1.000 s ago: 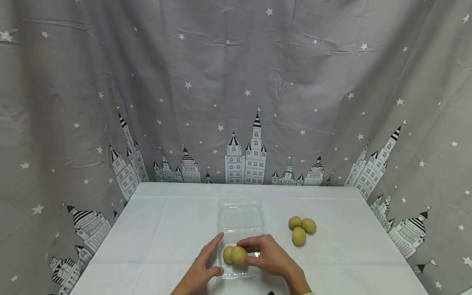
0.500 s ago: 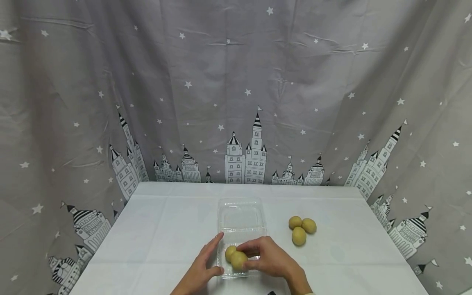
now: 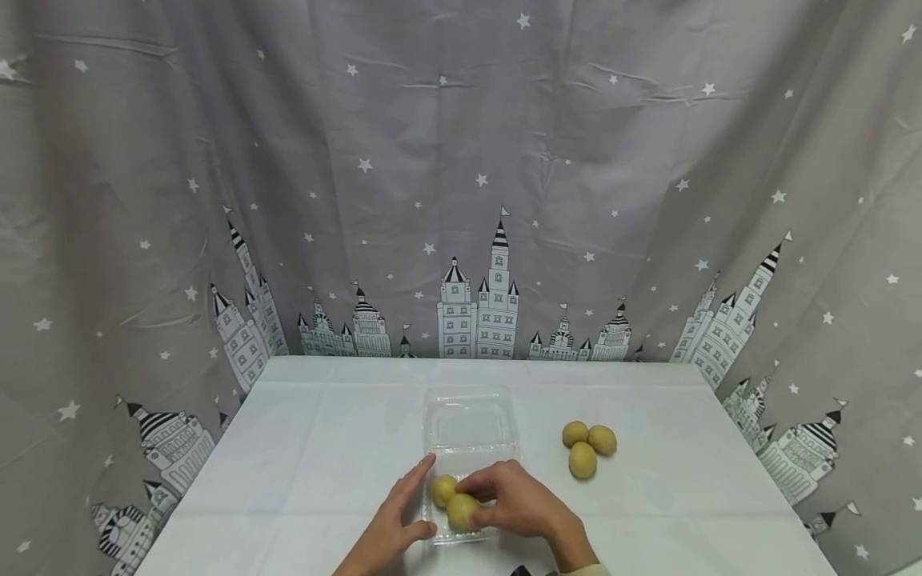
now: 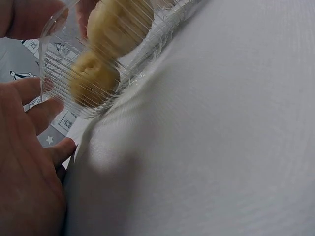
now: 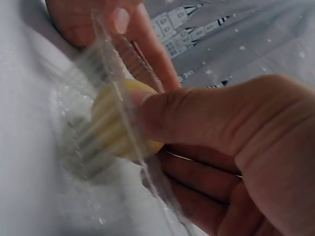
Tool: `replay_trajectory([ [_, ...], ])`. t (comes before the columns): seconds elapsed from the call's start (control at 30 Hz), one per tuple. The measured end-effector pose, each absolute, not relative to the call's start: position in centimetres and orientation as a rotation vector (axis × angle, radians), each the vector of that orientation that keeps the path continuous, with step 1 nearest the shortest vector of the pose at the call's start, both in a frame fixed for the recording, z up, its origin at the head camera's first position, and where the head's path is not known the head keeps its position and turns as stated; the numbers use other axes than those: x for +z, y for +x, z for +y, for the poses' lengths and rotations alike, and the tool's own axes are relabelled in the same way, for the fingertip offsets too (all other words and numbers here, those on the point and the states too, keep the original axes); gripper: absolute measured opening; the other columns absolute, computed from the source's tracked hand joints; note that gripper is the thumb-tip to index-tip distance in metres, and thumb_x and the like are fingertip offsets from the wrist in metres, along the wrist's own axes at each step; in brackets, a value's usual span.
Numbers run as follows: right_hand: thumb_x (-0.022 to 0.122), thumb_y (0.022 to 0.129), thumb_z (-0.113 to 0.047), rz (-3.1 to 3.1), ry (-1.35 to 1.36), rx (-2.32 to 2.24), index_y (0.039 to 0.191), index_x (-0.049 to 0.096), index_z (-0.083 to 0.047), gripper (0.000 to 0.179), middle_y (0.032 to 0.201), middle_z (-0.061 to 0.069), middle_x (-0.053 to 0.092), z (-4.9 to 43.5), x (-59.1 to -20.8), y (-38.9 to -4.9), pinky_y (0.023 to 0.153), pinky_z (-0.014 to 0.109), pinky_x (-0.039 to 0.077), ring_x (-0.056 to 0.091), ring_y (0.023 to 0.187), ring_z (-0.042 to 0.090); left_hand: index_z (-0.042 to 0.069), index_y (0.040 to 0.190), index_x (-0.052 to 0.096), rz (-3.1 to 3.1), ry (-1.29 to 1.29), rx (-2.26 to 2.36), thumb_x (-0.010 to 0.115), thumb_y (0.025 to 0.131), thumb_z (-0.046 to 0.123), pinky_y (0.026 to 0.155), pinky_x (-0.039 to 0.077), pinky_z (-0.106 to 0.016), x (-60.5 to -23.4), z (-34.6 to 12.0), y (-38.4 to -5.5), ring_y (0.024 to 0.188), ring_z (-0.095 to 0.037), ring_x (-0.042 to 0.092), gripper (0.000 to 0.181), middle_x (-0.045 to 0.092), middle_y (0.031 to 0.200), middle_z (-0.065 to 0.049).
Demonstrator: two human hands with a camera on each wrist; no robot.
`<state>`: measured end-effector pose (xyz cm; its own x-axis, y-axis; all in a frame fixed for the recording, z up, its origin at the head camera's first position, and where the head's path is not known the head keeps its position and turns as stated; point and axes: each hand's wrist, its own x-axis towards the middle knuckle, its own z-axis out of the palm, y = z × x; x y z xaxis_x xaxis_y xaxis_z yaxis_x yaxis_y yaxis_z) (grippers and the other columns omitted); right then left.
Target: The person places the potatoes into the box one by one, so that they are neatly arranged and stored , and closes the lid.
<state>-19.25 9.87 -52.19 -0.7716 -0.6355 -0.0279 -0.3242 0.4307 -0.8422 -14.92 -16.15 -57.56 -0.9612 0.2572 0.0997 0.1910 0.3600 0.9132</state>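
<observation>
An open clear plastic clamshell box [image 3: 468, 460] lies on the table with its lid folded back. Two potatoes are in its near half. One potato [image 3: 443, 490] sits toward the left wall. The nearer potato [image 3: 462, 512] is pinched between the thumb and fingers of my right hand [image 3: 515, 504], low inside the box. My left hand [image 3: 392, 516] is spread along the box's left side, its fingers fairly straight and its fingertips at the wall. In the left wrist view both potatoes show through the ribbed wall [image 4: 59, 81]. In the right wrist view my thumb [image 5: 172, 113] presses the potato.
To the right of the box lies a group of potatoes [image 3: 583, 461] on the white tablecloth [image 3: 346, 424]. A grey curtain [image 3: 403, 136] with stars and castles hangs behind the table's far edge.
My right hand has moved its potato slightly left and toward me, and the other potato now sits farther back and left of it. My left hand stays in place.
</observation>
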Motion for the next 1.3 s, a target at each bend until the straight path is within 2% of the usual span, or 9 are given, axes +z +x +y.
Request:
replay_trajectory([
  [0.17, 0.093, 0.082, -0.011, 2.353, -0.816, -1.281, 0.119, 0.084, -0.013, 0.038, 0.114, -0.009, 0.083, 9.2, -52.5, -19.4, 0.096, 0.022, 0.062, 0.075, 0.103, 0.000, 0.018, 0.172, 0.038, 2.473, 0.411, 1.715, 0.077, 0.082, 0.023, 0.120, 0.010, -0.091, -57.4, -16.2, -14.9, 0.162, -0.062, 0.018, 0.098, 0.033, 0.180, -0.013],
  [0.3, 0.096, 0.081, -0.008, 2.329, -0.818, -1.340, 0.115, 0.084, -0.009, 0.036, 0.106, -0.003, 0.084, 8.7, -52.8, -19.4, 0.087, 0.020, 0.063, 0.077, 0.094, 0.001, 0.020, 0.172, 0.039, 2.423, 0.318, 1.723, 0.078, 0.080, 0.023, 0.125, 0.004, -0.087, -56.6, -16.0, -14.8, 0.166, -0.059, 0.012, 0.100, 0.031, 0.181, -0.011],
  [0.43, 0.096, 0.081, -0.007, 2.280, -0.793, -1.409, 0.114, 0.083, -0.005, 0.035, 0.107, 0.003, 0.085, 7.9, -53.0, -19.2, 0.083, 0.017, 0.064, 0.080, 0.092, 0.005, 0.019, 0.173, 0.036, 2.442, 0.319, 1.692, 0.078, 0.080, 0.023, 0.126, 0.007, -0.086, -56.4, -15.8, -14.8, 0.166, -0.056, 0.015, 0.102, 0.031, 0.181, -0.010],
  [0.63, 0.096, 0.082, -0.009, 2.280, -0.791, -1.382, 0.116, 0.083, -0.006, 0.036, 0.107, -0.001, 0.085, 7.0, -53.1, -19.1, 0.081, 0.016, 0.063, 0.078, 0.091, 0.001, 0.011, 0.172, 0.036, 2.466, 0.384, 1.712, 0.078, 0.079, 0.024, 0.126, 0.004, -0.086, -56.6, -15.8, -14.8, 0.166, -0.057, 0.018, 0.102, 0.033, 0.179, -0.013],
  [0.77, 0.096, 0.082, -0.011, 2.297, -0.774, -1.361, 0.116, 0.084, -0.006, 0.036, 0.107, -0.003, 0.084, 7.1, -53.0, -19.0, 0.082, 0.015, 0.062, 0.078, 0.091, 0.001, 0.013, 0.172, 0.037, 2.445, 0.396, 1.741, 0.080, 0.081, 0.026, 0.128, 0.000, -0.083, -57.0, -16.0, -15.0, 0.166, -0.055, 0.017, 0.101, 0.034, 0.179, -0.011],
  [0.93, 0.096, 0.083, -0.016, 2.324, -0.795, -1.358, 0.116, 0.085, -0.007, 0.036, 0.107, -0.005, 0.085, 7.7, -52.7, -18.9, 0.085, 0.016, 0.062, 0.078, 0.093, 0.000, 0.017, 0.171, 0.040, 2.451, 0.377, 1.751, 0.082, 0.082, 0.029, 0.126, 0.002, -0.086, -57.2, -16.1, -15.0, 0.165, -0.058, 0.018, 0.099, 0.036, 0.179, -0.011],
  [1.03, 0.094, 0.085, -0.015, 2.336, -0.813, -1.347, 0.117, 0.084, -0.007, 0.035, 0.109, -0.003, 0.085, 8.1, -52.4, -19.0, 0.086, 0.017, 0.062, 0.078, 0.094, 0.000, 0.013, 0.171, 0.038, 2.455, 0.370, 1.745, 0.081, 0.082, 0.027, 0.124, 0.006, -0.088, -56.7, -15.8, -14.8, 0.164, -0.060, 0.018, 0.100, 0.035, 0.178, -0.015],
  [1.1, 0.093, 0.087, -0.015, 2.347, -0.819, -1.336, 0.118, 0.084, -0.008, 0.033, 0.111, -0.001, 0.085, 8.5, -52.2, -19.0, 0.087, 0.018, 0.062, 0.078, 0.095, 0.001, 0.013, 0.171, 0.038, 2.477, 0.380, 1.726, 0.081, 0.082, 0.027, 0.124, 0.011, -0.088, -56.6, -15.8, -14.7, 0.163, -0.059, 0.022, 0.100, 0.036, 0.178, -0.016],
  [1.3, 0.089, 0.092, -0.023, 2.410, -0.852, -1.322, 0.122, 0.083, -0.007, 0.034, 0.117, 0.006, 0.084, 10.2, -51.6, -19.1, 0.092, 0.026, 0.065, 0.081, 0.102, 0.012, 0.013, 0.171, 0.039, 2.470, 0.362, 1.732, 0.082, 0.080, 0.026, 0.126, 0.009, -0.085, -56.6, -15.7, -14.6, 0.164, -0.057, 0.022, 0.101, 0.036, 0.178, -0.015],
])
